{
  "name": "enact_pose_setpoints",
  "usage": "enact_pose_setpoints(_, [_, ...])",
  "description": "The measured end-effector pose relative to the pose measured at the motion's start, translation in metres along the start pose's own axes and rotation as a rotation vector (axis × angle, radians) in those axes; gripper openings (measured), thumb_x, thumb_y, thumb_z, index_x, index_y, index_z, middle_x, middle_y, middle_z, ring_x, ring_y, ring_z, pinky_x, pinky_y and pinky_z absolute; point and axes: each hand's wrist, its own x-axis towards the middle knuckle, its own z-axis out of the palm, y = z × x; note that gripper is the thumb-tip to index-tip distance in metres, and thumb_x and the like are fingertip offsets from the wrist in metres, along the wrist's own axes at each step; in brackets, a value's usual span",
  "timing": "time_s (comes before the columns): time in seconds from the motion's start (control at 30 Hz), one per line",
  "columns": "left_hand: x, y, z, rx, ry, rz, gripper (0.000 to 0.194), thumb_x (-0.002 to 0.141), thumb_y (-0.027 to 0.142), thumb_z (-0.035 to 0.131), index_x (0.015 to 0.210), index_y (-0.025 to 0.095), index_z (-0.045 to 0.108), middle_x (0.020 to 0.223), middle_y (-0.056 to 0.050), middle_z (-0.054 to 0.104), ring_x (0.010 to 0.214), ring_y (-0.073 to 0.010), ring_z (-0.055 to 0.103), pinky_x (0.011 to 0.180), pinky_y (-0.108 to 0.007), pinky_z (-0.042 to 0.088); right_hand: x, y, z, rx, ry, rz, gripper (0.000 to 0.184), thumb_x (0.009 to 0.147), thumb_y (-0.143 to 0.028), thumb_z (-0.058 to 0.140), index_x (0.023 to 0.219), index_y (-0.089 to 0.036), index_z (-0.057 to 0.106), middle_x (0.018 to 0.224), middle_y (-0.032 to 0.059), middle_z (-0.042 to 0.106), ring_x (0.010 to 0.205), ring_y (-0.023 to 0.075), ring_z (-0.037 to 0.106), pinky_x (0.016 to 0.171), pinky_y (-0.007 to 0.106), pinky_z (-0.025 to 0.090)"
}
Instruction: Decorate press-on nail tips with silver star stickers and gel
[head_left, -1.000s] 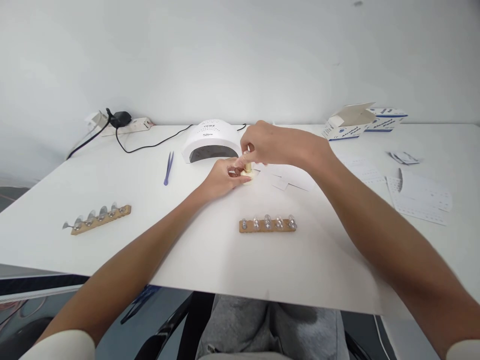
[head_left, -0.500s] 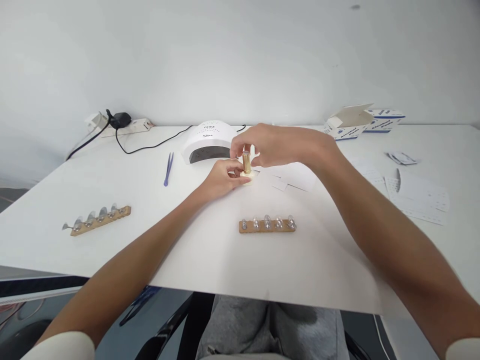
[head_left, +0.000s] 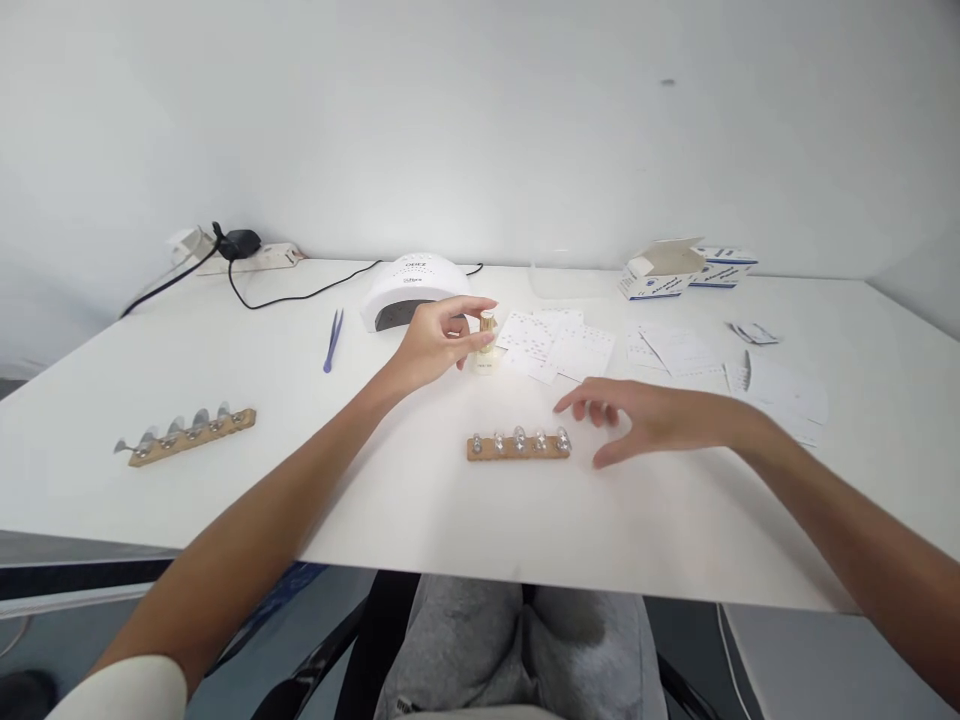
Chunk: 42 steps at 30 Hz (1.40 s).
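Note:
My left hand (head_left: 442, 338) has its thumb and forefinger around the gold cap of a small nail polish bottle (head_left: 487, 363), which stands upright with its pale body showing below. My right hand (head_left: 637, 415) is open and holds nothing, its fingers apart over the table. Just left of its fingertips lies a wooden nail tip stand (head_left: 517, 452) bearing several clear nail tips. A second wooden stand (head_left: 191, 437) with clear tips lies far left. Behind my left hand sits a white nail lamp (head_left: 420, 275), partly covered by that hand.
Blue tweezers (head_left: 333, 342) lie left of the lamp. Printed sticker sheets (head_left: 559, 343) lie behind the near stand, and more papers (head_left: 780, 390) are at right. Alcohol pad boxes (head_left: 664, 270) stand by the wall. A black cable (head_left: 292, 298) runs from the power strip (head_left: 277, 256).
My right hand has left the bottle's cap and moved down and right, beside the near stand. My left hand has shifted from the bottle's body to its cap. The view has shifted slightly.

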Motion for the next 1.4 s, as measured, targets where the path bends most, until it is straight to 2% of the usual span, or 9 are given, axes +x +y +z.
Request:
enact_pose_setpoints(0.17, [0.004,-0.002,0.003,-0.029,0.038,0.002,0.028,0.076,0.030,0.069,0.100,0.015,0.070,0.080,-0.006,0.065,0.053,-0.0057,0.050,0.044,-0.021,0.041,0.018,-0.014,0.017,0.051,0.021,-0.089,0.050,0.065,-0.049,0.074,0.107,-0.030,0.057,0.108,0.0043,0.056,0.091,0.0238,0.053,0.076,0.035,0.044])
enact_pose_setpoints(0.3, [0.006,-0.007,0.006,-0.050,0.074,0.028,0.024,0.074,0.031,0.071,0.092,0.015,0.070,0.074,-0.005,0.064,0.051,-0.0062,0.050,0.044,-0.022,0.042,0.028,-0.007,0.017,0.082,0.048,-0.163,0.034,0.068,-0.046,0.073,0.094,-0.026,0.062,0.096,0.0026,0.059,0.084,0.0212,0.050,0.072,0.033,0.041])
enact_pose_setpoints(0.5, [0.007,-0.007,0.011,-0.104,0.115,0.018,0.021,0.070,0.027,0.075,0.080,0.015,0.062,0.073,-0.003,0.064,0.049,-0.0061,0.053,0.044,-0.022,0.042,0.028,0.001,0.027,0.124,0.165,-0.171,0.028,0.069,-0.043,0.072,0.088,-0.026,0.061,0.091,0.0014,0.057,0.080,0.0193,0.049,0.070,0.032,0.039])
enact_pose_setpoints(0.73, [0.005,0.001,0.009,-0.083,0.015,0.025,0.022,0.070,0.029,0.075,0.082,0.014,0.065,0.073,-0.003,0.063,0.048,-0.0051,0.051,0.047,-0.023,0.043,0.025,0.002,0.021,0.161,0.114,-0.184,0.033,0.068,-0.046,0.073,0.092,-0.026,0.064,0.095,0.0020,0.060,0.084,0.0199,0.050,0.074,0.033,0.040])
enact_pose_setpoints(0.83, [0.003,0.003,0.006,-0.082,-0.047,0.014,0.019,0.073,0.028,0.073,0.085,0.013,0.068,0.076,-0.005,0.065,0.050,-0.0059,0.051,0.049,-0.023,0.045,0.029,0.003,0.013,0.236,0.069,-0.173,0.035,0.077,-0.047,0.064,0.105,-0.026,0.063,0.100,0.0036,0.061,0.082,0.0186,0.052,0.071,0.032,0.042])
enact_pose_setpoints(0.93, [0.001,0.004,0.004,-0.110,-0.094,0.020,0.019,0.076,0.026,0.070,0.090,0.013,0.069,0.082,-0.007,0.067,0.056,-0.0080,0.054,0.051,-0.024,0.046,0.046,0.000,0.008,0.223,0.242,-0.136,0.035,0.082,-0.043,0.057,0.113,-0.025,0.059,0.099,0.0051,0.061,0.075,0.0171,0.053,0.066,0.031,0.042])
enact_pose_setpoints(1.03, [0.000,0.003,0.002,-0.139,-0.124,0.052,0.019,0.079,0.024,0.067,0.094,0.013,0.070,0.086,-0.008,0.068,0.060,-0.0098,0.057,0.053,-0.024,0.048,0.075,-0.008,0.006,0.095,0.429,-0.272,0.038,0.079,-0.038,0.062,0.115,-0.026,0.059,0.109,0.0059,0.058,0.079,0.0169,0.052,0.076,0.034,0.044])
enact_pose_setpoints(1.2, [0.001,-0.001,0.003,-0.145,-0.112,0.051,0.020,0.077,0.027,0.069,0.092,0.013,0.070,0.080,-0.007,0.068,0.055,-0.0086,0.056,0.051,-0.024,0.048,0.117,-0.021,0.018,0.172,0.505,-0.423,0.020,0.078,-0.034,0.064,0.096,-0.024,0.065,0.098,0.0029,0.058,0.071,0.0135,0.049,0.068,0.029,0.043])
enact_pose_setpoints(1.4, [0.001,-0.006,0.012,-0.208,0.022,0.040,0.024,0.066,0.025,0.080,0.073,0.013,0.060,0.073,-0.004,0.065,0.051,-0.0084,0.057,0.044,-0.023,0.046,0.126,-0.022,0.037,0.310,0.689,-0.327,0.024,0.068,-0.033,0.074,0.078,-0.019,0.057,0.073,-0.0026,0.052,0.060,0.0102,0.043,0.055,0.026,0.035])
